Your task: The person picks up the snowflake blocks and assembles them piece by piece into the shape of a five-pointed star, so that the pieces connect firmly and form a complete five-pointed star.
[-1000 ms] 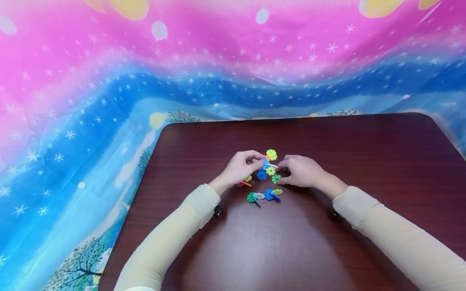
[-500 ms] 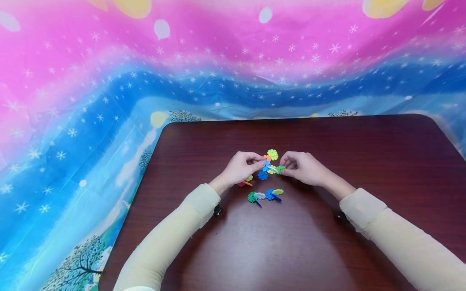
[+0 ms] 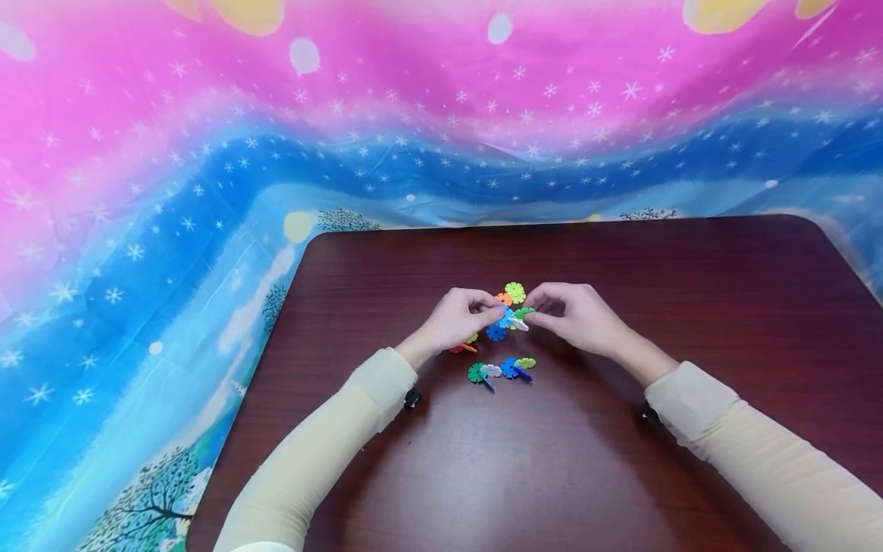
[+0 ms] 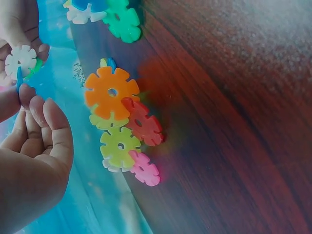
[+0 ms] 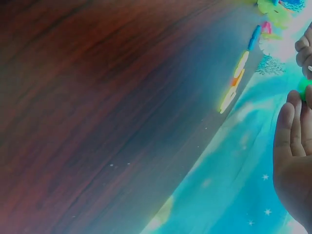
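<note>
Above the table my left hand (image 3: 458,318) pinches a light blue notched flower disc (image 3: 507,316) between thumb and fingers. A white notched disc (image 3: 520,325) is joined to it; in the left wrist view the blue disc (image 4: 19,78) appears edge-on against the white one (image 4: 20,54). From the right, my right hand (image 3: 576,316) pinches a green notched disc (image 3: 524,313) with thumb and fingertips. The green disc (image 4: 35,69) lies right up against the white one's edge; whether their slots interlock I cannot tell. Fingers partly hide the green disc in the right wrist view.
Behind the hands lie a yellow-green disc (image 3: 514,292) and an orange disc (image 3: 504,300). A darker blue disc (image 3: 496,333) sits below them. Nearer stand two joined clusters, one with a green disc (image 3: 477,372), one with a blue disc (image 3: 510,368). Red (image 4: 142,122) and pink discs (image 4: 145,168) lie left.
My right hand has picked up the green disc from the table and brought it up and leftward to the white disc. The left hand stays in place; the white disc has tilted.
</note>
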The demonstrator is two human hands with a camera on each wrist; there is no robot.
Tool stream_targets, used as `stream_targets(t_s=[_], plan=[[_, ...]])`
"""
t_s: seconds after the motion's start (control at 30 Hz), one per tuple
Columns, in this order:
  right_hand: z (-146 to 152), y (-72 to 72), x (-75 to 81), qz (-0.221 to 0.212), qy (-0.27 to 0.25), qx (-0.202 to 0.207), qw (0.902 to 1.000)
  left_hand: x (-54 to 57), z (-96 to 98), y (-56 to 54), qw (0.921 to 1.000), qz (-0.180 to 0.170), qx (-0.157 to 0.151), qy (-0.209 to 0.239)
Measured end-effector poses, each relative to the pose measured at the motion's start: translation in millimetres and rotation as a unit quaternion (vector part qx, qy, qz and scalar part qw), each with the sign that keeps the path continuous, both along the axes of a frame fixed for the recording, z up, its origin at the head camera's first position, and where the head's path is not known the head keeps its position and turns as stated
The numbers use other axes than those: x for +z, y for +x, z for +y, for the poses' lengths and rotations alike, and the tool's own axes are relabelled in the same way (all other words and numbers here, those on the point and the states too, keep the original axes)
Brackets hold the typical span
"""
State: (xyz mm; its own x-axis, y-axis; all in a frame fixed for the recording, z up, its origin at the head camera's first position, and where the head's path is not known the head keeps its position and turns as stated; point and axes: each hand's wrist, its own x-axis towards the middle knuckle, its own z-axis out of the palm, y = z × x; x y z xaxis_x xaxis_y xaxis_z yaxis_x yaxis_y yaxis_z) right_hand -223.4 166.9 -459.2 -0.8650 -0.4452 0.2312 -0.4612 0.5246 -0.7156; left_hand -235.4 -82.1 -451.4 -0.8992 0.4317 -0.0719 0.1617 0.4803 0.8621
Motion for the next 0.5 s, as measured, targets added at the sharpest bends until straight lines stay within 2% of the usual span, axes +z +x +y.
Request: stream_targets(t_s=[0.23,0.5], plan=[[-1.7,-0.2,0.8,0.065,0.015,0.019,0.9976,1.3,0.1,0.0,0.9999,0.005,-0.008,-0.008],[-4.9,3.0,1.5,0.106,0.01,0.023,0.994,4.3,1.8,2.6,1.0,0.005,-0.008,-0.001]])
